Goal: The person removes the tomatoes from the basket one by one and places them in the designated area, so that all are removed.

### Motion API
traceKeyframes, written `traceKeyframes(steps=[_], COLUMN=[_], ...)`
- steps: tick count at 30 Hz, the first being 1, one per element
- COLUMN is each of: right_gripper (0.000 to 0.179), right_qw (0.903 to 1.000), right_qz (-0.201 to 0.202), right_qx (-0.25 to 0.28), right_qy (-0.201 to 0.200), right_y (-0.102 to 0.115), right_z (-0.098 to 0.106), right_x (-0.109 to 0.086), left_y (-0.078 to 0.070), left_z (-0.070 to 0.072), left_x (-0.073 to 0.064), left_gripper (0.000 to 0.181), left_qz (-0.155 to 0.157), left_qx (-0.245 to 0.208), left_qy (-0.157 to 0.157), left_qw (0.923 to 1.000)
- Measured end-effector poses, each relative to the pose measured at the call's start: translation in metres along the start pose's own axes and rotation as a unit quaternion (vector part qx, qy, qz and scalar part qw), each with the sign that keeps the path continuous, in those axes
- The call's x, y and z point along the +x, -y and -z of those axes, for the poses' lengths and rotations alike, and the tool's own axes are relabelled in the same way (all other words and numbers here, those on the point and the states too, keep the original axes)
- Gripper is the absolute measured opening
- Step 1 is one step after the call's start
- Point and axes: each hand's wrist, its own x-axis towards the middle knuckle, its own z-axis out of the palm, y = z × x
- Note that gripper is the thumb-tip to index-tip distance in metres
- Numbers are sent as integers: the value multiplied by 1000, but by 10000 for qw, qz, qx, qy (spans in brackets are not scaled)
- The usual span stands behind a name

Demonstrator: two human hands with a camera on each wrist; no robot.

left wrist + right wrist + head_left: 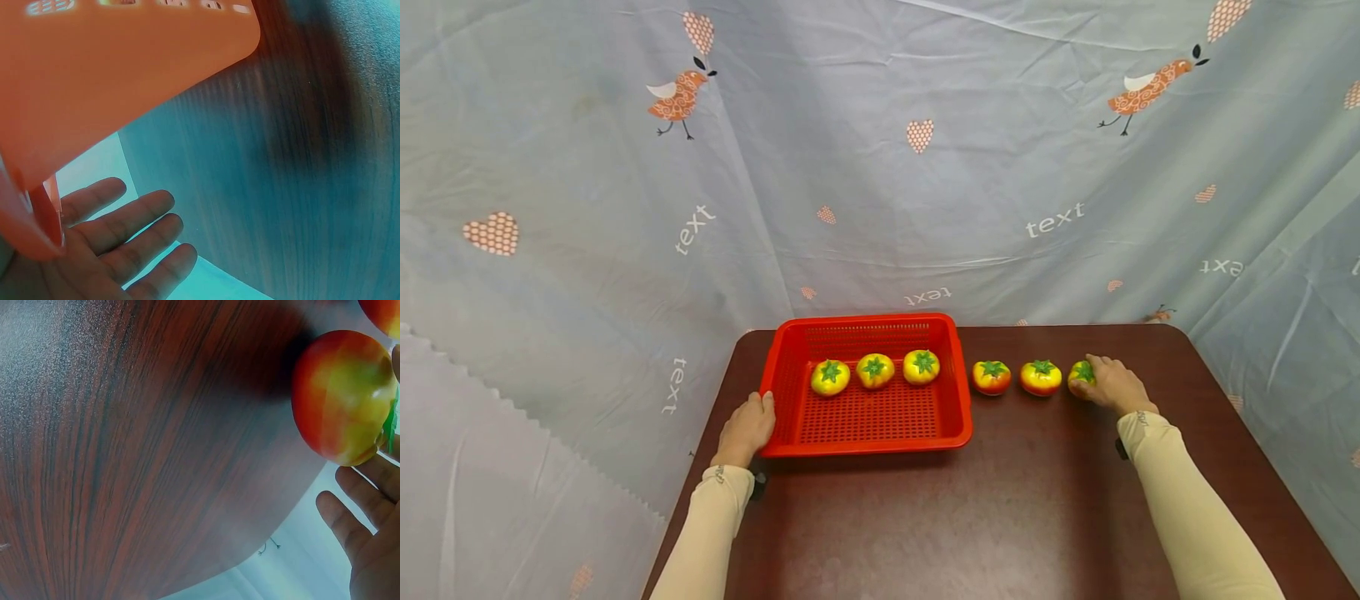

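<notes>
In the head view, a red plastic basket (865,447) with a mesh bottom holds three yellow-red tomatoes, among them a left one (830,378). My left hand (747,427) is at the basket's left rim. The left wrist view shows that rim between the thumb side and the fingers (134,219), which stretch out along the outside. To the right of the basket, my right hand (1116,385) holds a tomato (340,397) with a green leafy top between thumb and index finger. Its other fingers (350,519) spread out beside the fruit; the thumb is mostly cut off there.
Between the basket and my right hand, two more tomatoes, a nearer one (991,377) and a farther one (1041,378), stand in a row on the dark brown table (940,525). A grey printed curtain (880,208) hangs around the table's back and sides.
</notes>
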Motion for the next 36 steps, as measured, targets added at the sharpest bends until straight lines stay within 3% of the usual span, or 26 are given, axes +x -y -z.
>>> traceKeyframes(steps=[10,19,28,36], right_gripper=[71,71,71,66], right_qw=[9999,9991,9977,9879], right_qz=[29,225,512,1100], right_qx=[3,-148,-76,-127], right_qy=[-136,-330,-447,-1088], right_y=[-1,13,43,84], right_z=[5,30,55,65], right_x=[0,8,24,40], left_y=[0,2,0,1], left_z=[-1,-1,-1,-1], left_x=[0,1,0,1], left_gripper=[50,49,53,51], left_qz=[18,-19,-70,-28], left_qx=[-35,-32,-89,-25], left_qy=[-13,17,-99,33], left_qw=[10000,10000,9999,10000])
